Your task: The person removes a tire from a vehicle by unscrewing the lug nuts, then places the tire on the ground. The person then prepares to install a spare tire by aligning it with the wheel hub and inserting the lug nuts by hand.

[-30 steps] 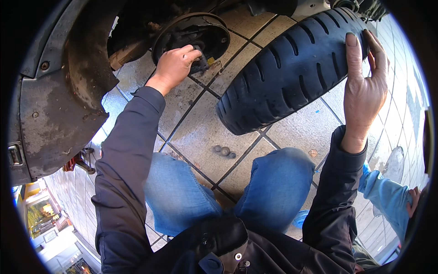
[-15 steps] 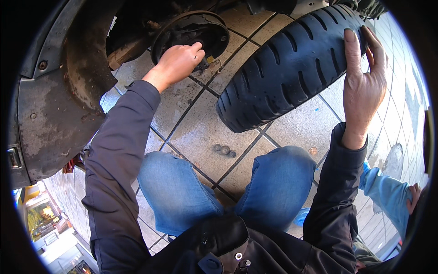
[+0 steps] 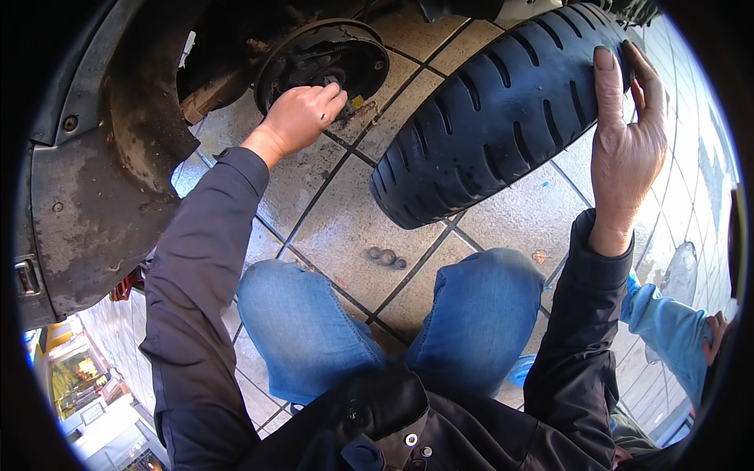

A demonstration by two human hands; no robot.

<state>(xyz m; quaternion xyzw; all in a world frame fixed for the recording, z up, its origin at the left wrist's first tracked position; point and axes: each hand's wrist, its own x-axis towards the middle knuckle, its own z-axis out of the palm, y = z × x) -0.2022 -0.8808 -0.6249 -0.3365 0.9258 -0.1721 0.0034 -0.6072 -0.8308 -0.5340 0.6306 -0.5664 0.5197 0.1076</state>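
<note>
My left hand (image 3: 301,120) is closed at the front of a round, dirty brake assembly (image 3: 275,56) under the vehicle. Its fingers are curled together in front of the centre, and whatever lies between them is hidden. To the right a black tire (image 3: 487,118) with slotted tread leans at a slant on the tiles. My right hand (image 3: 626,137) grips its right edge, thumb against the tread and fingers round the far side.
Scraped dark bodywork (image 3: 102,212) fills the left side. A few small round metal parts (image 3: 386,257) lie on the tiled floor (image 3: 338,212) ahead of my knees. Another person's light blue sleeve (image 3: 667,330) and hand show at the lower right.
My left hand has shifted slightly down and left, uncovering more of the brake's middle. The tire and my right hand stay nearly where they were.
</note>
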